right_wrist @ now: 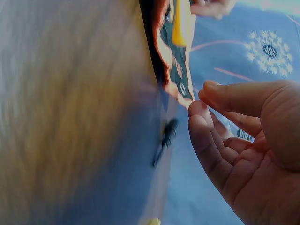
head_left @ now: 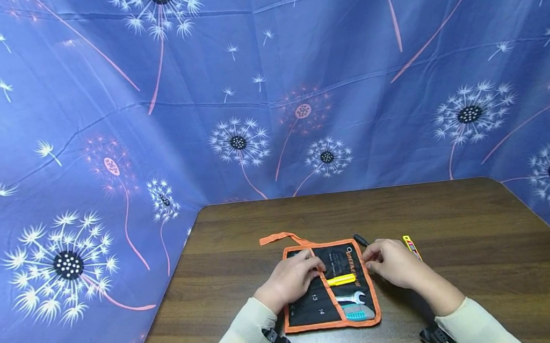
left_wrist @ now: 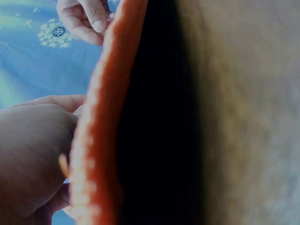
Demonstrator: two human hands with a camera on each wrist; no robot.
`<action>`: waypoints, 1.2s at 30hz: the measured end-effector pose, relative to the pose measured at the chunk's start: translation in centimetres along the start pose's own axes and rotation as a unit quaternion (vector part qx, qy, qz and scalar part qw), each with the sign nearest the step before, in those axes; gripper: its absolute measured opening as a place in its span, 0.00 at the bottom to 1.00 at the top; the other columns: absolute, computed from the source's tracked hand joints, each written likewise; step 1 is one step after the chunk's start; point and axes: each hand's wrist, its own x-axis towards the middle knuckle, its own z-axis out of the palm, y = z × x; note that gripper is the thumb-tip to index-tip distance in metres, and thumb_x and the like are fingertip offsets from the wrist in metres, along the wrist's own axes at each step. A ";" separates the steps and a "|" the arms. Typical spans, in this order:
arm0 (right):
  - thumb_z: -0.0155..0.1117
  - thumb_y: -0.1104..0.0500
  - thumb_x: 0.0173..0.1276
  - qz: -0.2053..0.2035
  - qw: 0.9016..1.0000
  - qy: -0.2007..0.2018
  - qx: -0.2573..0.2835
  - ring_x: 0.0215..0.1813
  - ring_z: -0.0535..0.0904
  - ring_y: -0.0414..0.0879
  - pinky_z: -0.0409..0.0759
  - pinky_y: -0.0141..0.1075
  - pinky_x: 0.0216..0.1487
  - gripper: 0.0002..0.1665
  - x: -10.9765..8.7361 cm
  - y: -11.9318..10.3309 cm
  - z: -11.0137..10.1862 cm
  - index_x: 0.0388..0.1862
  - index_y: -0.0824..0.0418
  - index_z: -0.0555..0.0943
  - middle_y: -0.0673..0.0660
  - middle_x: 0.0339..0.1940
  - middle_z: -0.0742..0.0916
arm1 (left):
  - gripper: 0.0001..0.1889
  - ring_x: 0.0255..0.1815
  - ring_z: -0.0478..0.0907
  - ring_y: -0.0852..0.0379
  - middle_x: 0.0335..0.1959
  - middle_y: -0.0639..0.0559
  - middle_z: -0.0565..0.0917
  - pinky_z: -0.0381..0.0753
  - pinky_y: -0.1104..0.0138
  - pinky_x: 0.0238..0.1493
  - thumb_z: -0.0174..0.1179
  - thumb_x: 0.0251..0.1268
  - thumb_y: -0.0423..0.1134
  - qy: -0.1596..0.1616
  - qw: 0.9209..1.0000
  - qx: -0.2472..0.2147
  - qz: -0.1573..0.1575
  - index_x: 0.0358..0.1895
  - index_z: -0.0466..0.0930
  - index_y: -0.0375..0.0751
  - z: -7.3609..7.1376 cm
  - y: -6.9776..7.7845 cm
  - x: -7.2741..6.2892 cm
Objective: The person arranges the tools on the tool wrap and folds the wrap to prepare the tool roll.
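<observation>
A black tool roll (head_left: pixel 314 297) with orange trim lies open on the table, its orange tie (head_left: pixel 280 237) trailing at the far left. My left hand (head_left: pixel 290 278) lies over its slanted pocket and pinches the orange pocket edge, which fills much of the left wrist view. From the pocket stick out a yellow handle (head_left: pixel 342 280), an open-end wrench (head_left: pixel 352 298) and a teal-and-grey utility knife (head_left: pixel 358 312). At the roll's right border my right hand (head_left: pixel 393 262) has thumb and fingertips drawn together on the orange edge, as the right wrist view (right_wrist: pixel 243 136) also shows.
A tool with a black handle (head_left: pixel 360 239) lies just past the roll's far right corner. Partly behind my right hand is a narrow yellow-and-red item (head_left: pixel 411 247). The brown wooden table (head_left: pixel 231 229) meets a blue dandelion-print cloth (head_left: pixel 270 112) at the back.
</observation>
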 end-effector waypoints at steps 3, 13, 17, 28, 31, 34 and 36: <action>0.73 0.67 0.67 0.006 1.000 0.010 0.001 0.32 0.76 0.42 0.75 0.37 0.30 0.05 -0.1 0.7 -1.0 0.38 0.57 0.89 0.47 0.32 0.83 | 0.09 0.34 0.72 0.69 0.42 0.64 0.75 0.71 0.75 0.32 0.60 0.80 0.45 0.001 1.000 0.004 0.004 0.54 0.86 0.65 0.1 -0.3 0.0; 0.70 0.65 0.70 0.015 0.998 0.054 -0.008 0.32 0.77 0.43 0.75 0.38 0.31 0.04 -0.8 3.0 -3.9 0.41 0.59 0.89 0.47 0.30 0.85 | 0.12 0.34 0.70 0.69 0.41 0.64 0.75 0.71 0.74 0.33 0.61 0.79 0.44 -0.007 1.000 0.009 -0.004 0.57 0.86 0.66 -0.1 -0.7 0.1; 0.70 0.64 0.71 0.018 0.998 0.064 -0.016 0.32 0.78 0.43 0.75 0.40 0.32 0.04 -1.2 4.1 -4.8 0.41 0.59 0.89 0.46 0.30 0.85 | 0.12 0.34 0.71 0.70 0.42 0.64 0.75 0.72 0.74 0.35 0.61 0.79 0.43 -0.013 1.000 0.007 -0.007 0.57 0.86 0.66 -0.2 -0.8 0.2; 0.72 0.61 0.67 0.051 0.995 0.073 -0.051 0.29 0.76 0.43 0.72 0.41 0.32 0.06 -1.8 7.4 -5.8 0.39 0.62 0.87 0.47 0.27 0.83 | 0.08 0.34 0.72 0.69 0.41 0.65 0.75 0.74 0.72 0.36 0.61 0.79 0.46 -0.015 1.000 0.009 -0.014 0.53 0.84 0.65 -0.2 -0.8 0.2; 0.74 0.61 0.63 0.059 0.994 0.078 -0.058 0.30 0.76 0.43 0.71 0.42 0.33 0.08 -1.9 8.1 -5.9 0.39 0.62 0.87 0.48 0.28 0.83 | 0.08 0.34 0.72 0.69 0.41 0.64 0.76 0.74 0.72 0.36 0.61 0.79 0.46 -0.015 1.000 0.010 -0.014 0.53 0.84 0.65 -0.2 -0.7 0.2; 0.77 0.58 0.60 0.067 0.992 0.081 -0.069 0.31 0.75 0.44 0.71 0.42 0.34 0.12 -2.0 8.7 -6.2 0.39 0.63 0.85 0.49 0.28 0.81 | 0.08 0.34 0.72 0.69 0.41 0.64 0.75 0.74 0.72 0.36 0.61 0.79 0.46 -0.016 1.000 0.009 -0.011 0.53 0.84 0.65 -0.2 -0.8 0.1; 0.78 0.56 0.59 0.075 0.992 0.075 -0.073 0.30 0.74 0.44 0.70 0.43 0.33 0.16 -2.2 8.9 -6.3 0.40 0.64 0.84 0.49 0.29 0.81 | 0.08 0.34 0.72 0.69 0.41 0.64 0.75 0.73 0.73 0.36 0.61 0.79 0.45 -0.016 1.000 0.008 -0.009 0.53 0.84 0.65 -0.2 -0.8 0.1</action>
